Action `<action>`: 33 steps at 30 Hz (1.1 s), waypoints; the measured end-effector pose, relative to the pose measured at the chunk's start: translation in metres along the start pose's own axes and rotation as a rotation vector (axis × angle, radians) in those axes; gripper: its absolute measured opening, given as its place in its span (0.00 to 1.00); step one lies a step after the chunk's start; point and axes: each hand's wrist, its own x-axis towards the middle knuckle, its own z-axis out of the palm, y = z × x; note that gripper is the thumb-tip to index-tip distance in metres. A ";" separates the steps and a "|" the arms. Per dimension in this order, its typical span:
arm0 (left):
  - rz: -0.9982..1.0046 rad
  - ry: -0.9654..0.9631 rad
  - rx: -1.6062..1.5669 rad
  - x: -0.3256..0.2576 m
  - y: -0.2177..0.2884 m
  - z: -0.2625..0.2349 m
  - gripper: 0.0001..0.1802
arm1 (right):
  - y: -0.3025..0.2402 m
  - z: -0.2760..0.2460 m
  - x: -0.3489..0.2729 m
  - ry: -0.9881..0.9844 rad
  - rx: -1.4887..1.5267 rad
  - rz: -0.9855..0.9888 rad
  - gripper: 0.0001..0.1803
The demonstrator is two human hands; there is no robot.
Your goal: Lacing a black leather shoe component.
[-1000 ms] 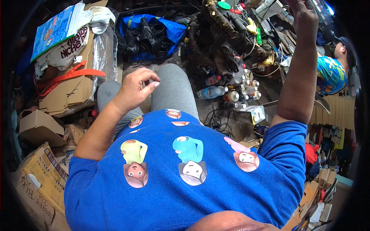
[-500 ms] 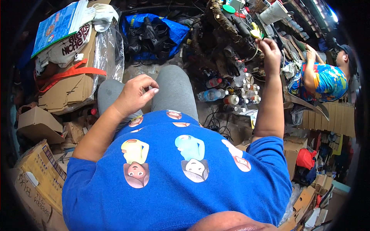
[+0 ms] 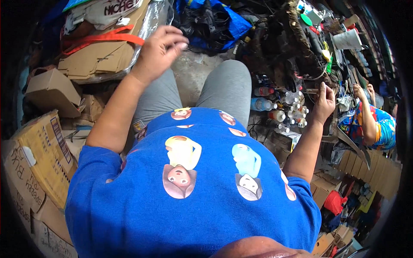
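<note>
- Blue fabric fills the foreground: the wearer's shirt (image 3: 215, 210), printed with cartoon figures, lies nearer the camera than a cluster of plastic bottles (image 3: 278, 115) standing on the floor.
- The left hand (image 3: 161, 51), well to the left of the bottles, is raised with its fingers loosely curled and parted and its thumb set off from them.
- Nearest that hand is a red strap (image 3: 105, 37), farther left of the bottles, lying across flattened cardboard (image 3: 92, 60); whether skin and strap touch, one cannot tell.
- The right hand (image 3: 325, 104) hovers just to the right of the bottles, fingers bent inward; whether their tips meet the thumb or pinch anything is too small to tell.
- Grey trousers (image 3: 230, 84) cover the wearer's knees, left of the bottles.
- Black shoes (image 3: 211, 23) lie piled on a blue sheet (image 3: 238, 32), beyond the bottles and to their left.
- A white container (image 3: 346, 40) lies tilted amid clutter, beyond the bottles and to their right, with a round green lid (image 3: 306, 19) nearby.
- A co-worker (image 3: 380, 131) in a multicoloured shirt, well to the right of the bottles, has both forearms raised.
- An open cardboard box (image 3: 53, 92) and a yellow carton (image 3: 45, 144) stand far left of the bottles.
</note>
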 end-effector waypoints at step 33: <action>-1.411 0.082 -0.688 0.134 -0.261 0.265 0.42 | -0.047 0.169 -0.094 -0.686 -0.565 -0.303 0.13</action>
